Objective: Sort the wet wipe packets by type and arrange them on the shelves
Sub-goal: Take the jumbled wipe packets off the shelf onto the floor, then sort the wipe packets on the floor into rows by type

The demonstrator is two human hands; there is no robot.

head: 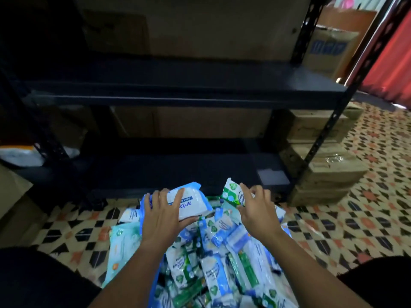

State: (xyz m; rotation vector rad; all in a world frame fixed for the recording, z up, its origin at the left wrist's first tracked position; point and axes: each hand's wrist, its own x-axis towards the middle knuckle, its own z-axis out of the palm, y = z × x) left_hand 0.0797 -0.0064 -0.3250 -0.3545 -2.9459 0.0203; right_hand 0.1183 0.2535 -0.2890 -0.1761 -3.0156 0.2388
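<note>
The left hand [163, 215] holds a white and blue packet [189, 202] above the pile, fingers spread over its top face and thumb curled under its near edge, so this grip is closed on the packet. The right hand [258, 207] pinches a smaller green and white packet [233, 193] between thumb and fingertips, lifting it tilted with one corner pointing up; this grip is closed on it as well. The two held packets are near each other but apart.

Below both hands lies a heap of wet wipe packets [213, 272] in blue, white and green, jumbled at many angles on a blue bag [142, 210] spread on the patterned tile floor [333, 230]. A pale, flat packet [123, 247] lies at the left edge of the heap.

Just beyond the heap stands a dark metal shelf unit [178, 96], with a lower shelf [166, 170] near the floor and an upper shelf above it. Cardboard boxes [322, 161] are stacked beside its right post.
</note>
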